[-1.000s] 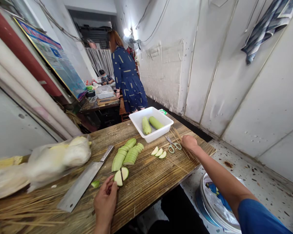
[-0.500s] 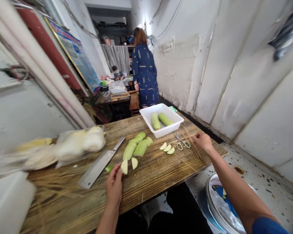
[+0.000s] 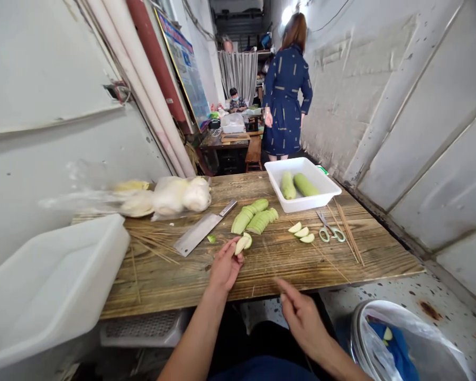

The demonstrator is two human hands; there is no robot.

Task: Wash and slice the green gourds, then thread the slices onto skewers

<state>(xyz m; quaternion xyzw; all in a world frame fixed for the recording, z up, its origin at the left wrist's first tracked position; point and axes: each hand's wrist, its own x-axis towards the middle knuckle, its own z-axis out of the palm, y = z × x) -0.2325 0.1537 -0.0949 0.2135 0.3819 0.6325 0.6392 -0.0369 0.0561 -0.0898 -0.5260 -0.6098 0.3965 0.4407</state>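
Note:
My left hand (image 3: pixel 227 264) pinches a pale half-moon zucchini slice (image 3: pixel 241 245) above the board. Another cut slice (image 3: pixel 248 241) shows right behind it. My right hand (image 3: pixel 303 320) is near the front edge, thumb and index finger closed on a thin bamboo skewer that is blurred and hardly visible. Two rows of sliced zucchini (image 3: pixel 257 218) lie beyond my left hand. Further right are several loose slices (image 3: pixel 301 232). A cleaver (image 3: pixel 202 230) lies flat to the left, beside a small green scrap (image 3: pixel 211 239).
A white tray (image 3: pixel 329 193) with two whole zucchini stands at the back right. Scissors (image 3: pixel 330 232) and bamboo skewers (image 3: pixel 351 235) lie near it. Bagged white food (image 3: pixel 178 197) and a white bin (image 3: pixel 115 243) are left. A lined bucket (image 3: pixel 365 344) stands below right. A person (image 3: pixel 285 100) stands beyond.
My right hand has come from the skewers at the right to the front middle. My left hand has lifted a slice. The view has shifted left.

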